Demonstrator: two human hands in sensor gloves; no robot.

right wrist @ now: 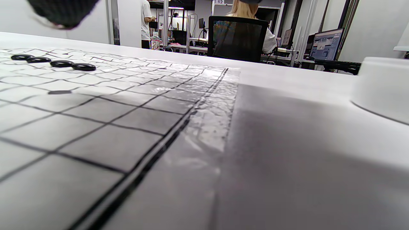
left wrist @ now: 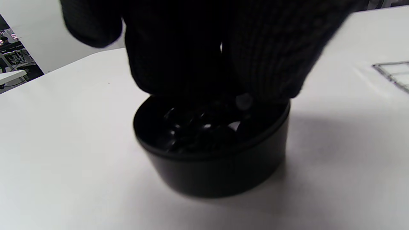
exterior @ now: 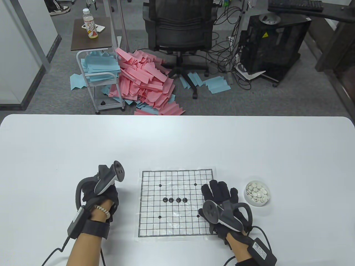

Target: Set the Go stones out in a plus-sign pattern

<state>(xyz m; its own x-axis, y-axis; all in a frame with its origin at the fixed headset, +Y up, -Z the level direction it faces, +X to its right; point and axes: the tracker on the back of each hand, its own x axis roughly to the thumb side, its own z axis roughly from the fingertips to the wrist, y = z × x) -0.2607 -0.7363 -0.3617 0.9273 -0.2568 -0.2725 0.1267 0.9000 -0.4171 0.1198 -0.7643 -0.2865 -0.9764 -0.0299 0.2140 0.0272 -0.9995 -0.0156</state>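
A paper Go board [exterior: 166, 221] under clear film lies on the white table. Several black stones [exterior: 174, 199] form a horizontal row at its middle; they also show in the right wrist view [right wrist: 52, 62]. My left hand [exterior: 102, 194] is left of the board, its fingers [left wrist: 207, 64] dipped into a black bowl [left wrist: 217, 169] of black stones [left wrist: 191, 127]. Whether it holds a stone is hidden. My right hand [exterior: 222, 194] rests flat, fingers spread, on the board's right edge, holding nothing.
A white bowl [exterior: 256, 204] of white stones [exterior: 258, 191] stands right of my right hand; it also shows in the right wrist view [right wrist: 383, 86]. The table's far edge lies well beyond the board. An office chair and paper piles are on the floor behind.
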